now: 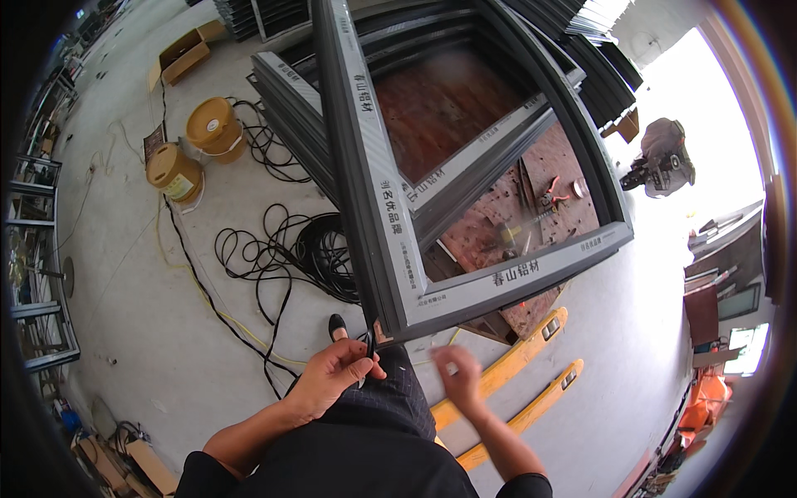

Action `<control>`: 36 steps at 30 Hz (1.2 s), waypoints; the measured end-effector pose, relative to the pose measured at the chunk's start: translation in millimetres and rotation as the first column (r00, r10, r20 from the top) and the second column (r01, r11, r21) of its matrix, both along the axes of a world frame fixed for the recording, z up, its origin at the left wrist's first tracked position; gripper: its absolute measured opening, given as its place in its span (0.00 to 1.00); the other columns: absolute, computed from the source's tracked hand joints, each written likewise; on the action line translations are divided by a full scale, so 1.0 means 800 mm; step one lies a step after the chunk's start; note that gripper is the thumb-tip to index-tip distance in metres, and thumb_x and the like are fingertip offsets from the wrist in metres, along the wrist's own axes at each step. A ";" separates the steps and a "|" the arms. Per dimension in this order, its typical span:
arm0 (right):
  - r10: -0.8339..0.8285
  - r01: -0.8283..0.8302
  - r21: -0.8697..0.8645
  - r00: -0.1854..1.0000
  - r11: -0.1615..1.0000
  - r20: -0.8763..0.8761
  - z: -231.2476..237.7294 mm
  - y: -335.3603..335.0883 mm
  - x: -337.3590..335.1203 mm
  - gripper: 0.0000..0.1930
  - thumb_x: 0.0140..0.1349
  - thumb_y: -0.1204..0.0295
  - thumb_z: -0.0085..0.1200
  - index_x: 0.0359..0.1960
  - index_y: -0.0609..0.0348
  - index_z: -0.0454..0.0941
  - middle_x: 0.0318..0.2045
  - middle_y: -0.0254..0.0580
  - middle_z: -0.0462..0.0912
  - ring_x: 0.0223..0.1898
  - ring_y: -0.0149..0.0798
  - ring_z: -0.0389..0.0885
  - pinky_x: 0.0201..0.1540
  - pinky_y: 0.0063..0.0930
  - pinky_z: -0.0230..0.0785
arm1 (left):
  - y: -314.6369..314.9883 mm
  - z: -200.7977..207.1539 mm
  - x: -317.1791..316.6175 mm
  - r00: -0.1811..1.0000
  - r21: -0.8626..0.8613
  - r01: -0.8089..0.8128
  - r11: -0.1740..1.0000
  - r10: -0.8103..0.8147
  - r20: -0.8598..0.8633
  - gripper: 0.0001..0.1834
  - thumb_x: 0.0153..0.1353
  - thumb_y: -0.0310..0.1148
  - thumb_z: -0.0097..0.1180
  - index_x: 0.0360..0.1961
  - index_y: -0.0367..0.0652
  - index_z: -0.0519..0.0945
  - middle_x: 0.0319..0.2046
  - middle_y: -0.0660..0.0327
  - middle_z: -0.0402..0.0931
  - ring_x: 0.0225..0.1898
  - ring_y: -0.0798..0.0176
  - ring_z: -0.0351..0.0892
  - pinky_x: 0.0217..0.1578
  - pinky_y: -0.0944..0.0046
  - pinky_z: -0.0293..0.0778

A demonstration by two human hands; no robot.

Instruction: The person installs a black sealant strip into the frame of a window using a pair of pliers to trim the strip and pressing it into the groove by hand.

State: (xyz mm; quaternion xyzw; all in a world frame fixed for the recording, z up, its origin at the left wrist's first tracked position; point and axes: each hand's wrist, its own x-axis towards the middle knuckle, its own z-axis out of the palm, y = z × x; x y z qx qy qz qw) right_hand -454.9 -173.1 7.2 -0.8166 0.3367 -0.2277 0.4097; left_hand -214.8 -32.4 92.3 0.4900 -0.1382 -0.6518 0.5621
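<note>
A large dark window frame [398, 249] with pale protective film on its faces lies tilted across a stack of similar frames [290, 124]. At its near left corner, my left hand [336, 375] is closed, pinching a thin black strip [370, 344] between thumb and fingers. The strip looks like a rubber seal and rises toward the frame's corner. My right hand [458, 373] is just below the frame's near edge, apart from it. Motion blurs its fingers, and I cannot make out anything in them.
Beneath the frames is a reddish worktable [548, 166] with red-handled pliers [554, 192]. Yellow pallet-truck forks [531, 340] lie on the right. Coiled black cable [320, 253] covers the floor at left, near two yellow buckets [214, 129] and an open carton [187, 54].
</note>
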 end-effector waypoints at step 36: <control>0.799 -0.501 0.740 0.595 0.450 -0.083 0.175 -0.136 0.050 0.26 0.50 0.70 0.64 0.52 0.67 0.76 0.39 0.50 0.81 0.41 0.44 0.82 0.47 0.29 0.72 | -0.016 0.026 -0.062 0.883 0.150 -0.469 0.870 0.466 0.056 0.09 0.68 0.35 0.56 0.37 0.39 0.75 0.30 0.67 0.74 0.32 0.76 0.69 0.35 0.73 0.67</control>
